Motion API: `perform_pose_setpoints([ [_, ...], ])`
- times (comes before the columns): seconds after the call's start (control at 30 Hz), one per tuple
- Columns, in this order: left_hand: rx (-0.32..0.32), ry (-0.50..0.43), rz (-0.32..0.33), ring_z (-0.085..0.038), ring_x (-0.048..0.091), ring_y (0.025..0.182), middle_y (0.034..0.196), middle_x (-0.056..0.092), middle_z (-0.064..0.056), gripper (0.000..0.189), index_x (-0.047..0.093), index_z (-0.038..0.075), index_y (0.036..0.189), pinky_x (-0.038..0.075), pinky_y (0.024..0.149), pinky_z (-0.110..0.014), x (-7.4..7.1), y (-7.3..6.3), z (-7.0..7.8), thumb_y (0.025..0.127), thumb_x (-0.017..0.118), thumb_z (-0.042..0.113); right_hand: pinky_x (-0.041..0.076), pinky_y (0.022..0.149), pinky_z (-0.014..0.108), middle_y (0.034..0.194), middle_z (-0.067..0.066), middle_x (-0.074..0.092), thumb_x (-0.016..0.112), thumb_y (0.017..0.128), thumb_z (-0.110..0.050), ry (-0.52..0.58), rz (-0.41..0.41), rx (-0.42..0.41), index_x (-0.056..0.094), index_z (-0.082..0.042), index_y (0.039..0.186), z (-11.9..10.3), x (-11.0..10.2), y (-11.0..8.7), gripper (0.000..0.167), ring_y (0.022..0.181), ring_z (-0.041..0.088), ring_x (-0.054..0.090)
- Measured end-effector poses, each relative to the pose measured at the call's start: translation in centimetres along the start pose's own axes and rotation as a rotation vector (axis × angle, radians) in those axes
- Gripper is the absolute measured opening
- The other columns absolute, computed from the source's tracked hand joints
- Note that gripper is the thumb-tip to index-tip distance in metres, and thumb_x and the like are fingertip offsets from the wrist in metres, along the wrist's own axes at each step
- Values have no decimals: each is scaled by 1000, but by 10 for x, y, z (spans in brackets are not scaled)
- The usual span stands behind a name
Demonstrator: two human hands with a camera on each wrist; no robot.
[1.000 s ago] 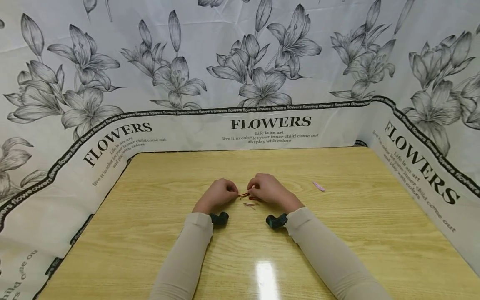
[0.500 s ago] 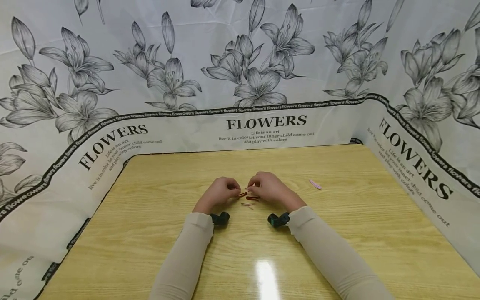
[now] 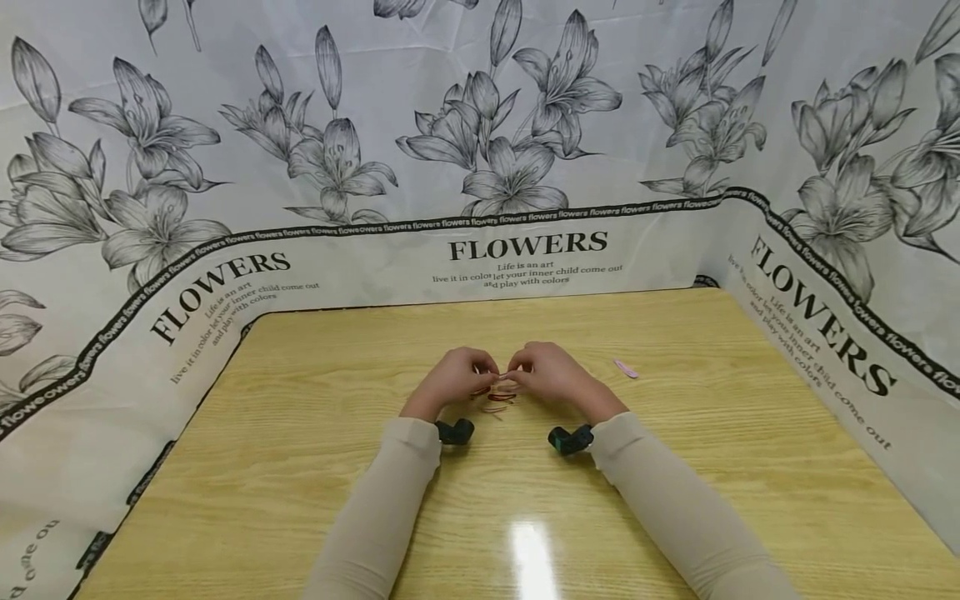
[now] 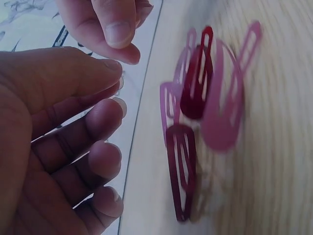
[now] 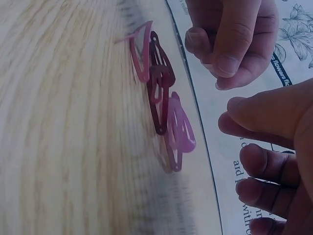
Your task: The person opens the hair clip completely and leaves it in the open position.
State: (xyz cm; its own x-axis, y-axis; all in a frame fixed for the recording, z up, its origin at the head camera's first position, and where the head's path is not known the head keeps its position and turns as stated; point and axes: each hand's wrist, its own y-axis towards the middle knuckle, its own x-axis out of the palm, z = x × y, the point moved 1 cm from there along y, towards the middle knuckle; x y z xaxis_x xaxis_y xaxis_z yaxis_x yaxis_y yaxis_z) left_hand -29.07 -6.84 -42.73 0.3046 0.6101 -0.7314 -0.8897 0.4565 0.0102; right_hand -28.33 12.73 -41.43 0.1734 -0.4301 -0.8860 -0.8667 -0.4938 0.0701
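Several snap hair clips (image 3: 501, 398) lie close together on the wooden table, just below my two hands. They are pink, bright red and dark red. In the left wrist view, a dark red clip (image 4: 181, 171) overlaps a pink one, with a red clip (image 4: 198, 81) and a larger pink clip (image 4: 222, 107) beside them. My left hand (image 3: 459, 375) and right hand (image 3: 549, 373) face each other, fingertips nearly meeting. Thumb and forefinger of each come close together, the other fingers loosely bent. Nothing shows between the fingertips in either wrist view. A light pink clip (image 5: 178, 127) lies below the right hand.
A single pink hair clip (image 3: 626, 368) lies apart on the table (image 3: 675, 467), to the right of the hands. White cloth printed with flowers (image 3: 525, 167) surrounds the back and sides. Dark wrist cameras sit at both cuffs.
The hands have drawn closer together, the left one moving right and slightly up. A red clip that was at the left fingertips now lies among the others below the hands. The head view has shifted slightly.
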Motion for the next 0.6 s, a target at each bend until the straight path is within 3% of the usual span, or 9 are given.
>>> perform_pose_setpoints([
  [0.27,19,-16,-17,-13,51,56,80,65,-2,12,71,18,93,45,54,-29,7,10,17,94,62,26,44,69,31,89,0,63,62,95,-25,-32,4,5,74,-16,100,12,-9,-8,16,76,13,53],
  [0.47,31,24,3,-13,54,69,82,64,3,13,70,19,92,47,65,-28,14,19,29,95,60,26,41,65,31,87,0,61,61,96,-24,-45,15,18,73,-15,102,19,-18,-16,16,72,15,49],
  [0.6,33,31,18,-14,54,69,80,63,3,13,70,18,90,46,65,-29,19,26,36,95,61,26,42,66,31,88,0,62,61,96,-25,-56,24,36,73,-16,101,23,-23,-21,16,72,15,51],
])
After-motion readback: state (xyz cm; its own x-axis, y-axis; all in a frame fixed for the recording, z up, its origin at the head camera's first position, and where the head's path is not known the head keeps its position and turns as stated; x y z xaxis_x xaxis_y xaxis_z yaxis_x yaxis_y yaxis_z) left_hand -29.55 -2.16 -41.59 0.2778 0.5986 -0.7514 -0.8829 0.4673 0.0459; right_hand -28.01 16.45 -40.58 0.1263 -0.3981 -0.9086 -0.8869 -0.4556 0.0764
